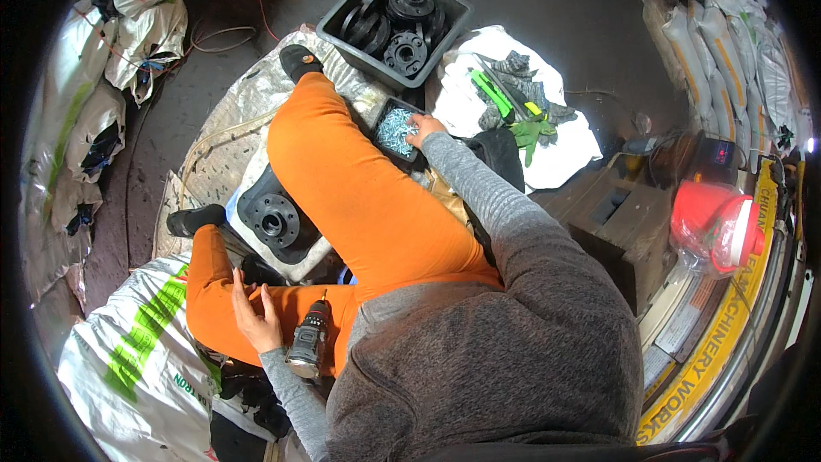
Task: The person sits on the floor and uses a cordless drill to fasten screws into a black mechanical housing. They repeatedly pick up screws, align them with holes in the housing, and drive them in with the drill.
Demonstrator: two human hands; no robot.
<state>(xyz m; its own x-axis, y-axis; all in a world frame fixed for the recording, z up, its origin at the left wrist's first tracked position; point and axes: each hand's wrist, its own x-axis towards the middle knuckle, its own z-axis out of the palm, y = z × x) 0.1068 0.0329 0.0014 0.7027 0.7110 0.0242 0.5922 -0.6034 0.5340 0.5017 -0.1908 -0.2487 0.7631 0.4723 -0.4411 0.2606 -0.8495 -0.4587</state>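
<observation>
My right hand (422, 130) reaches into a small dark box at its right side, fingers bent and pressed among the silvery screws (395, 131). How many screws are between the fingertips is too small to tell. My left hand (255, 318) is raised over my left leg, fingers apart, with nothing in it. Next to it a cordless drill (310, 338) lies on my thigh, its bit pointing away from me. Between my legs a black flanged hub (274, 219) with a ring of holes sits on a pale support.
A grey bin (462, 10) beyond my feet holds several black round parts. Gloves (534, 133) and a bright green tool (492, 94) lie on a white sack (569, 147). Filled sacks (141, 351) flank my left; a wooden block (616, 205) and red container (705, 218) stand right.
</observation>
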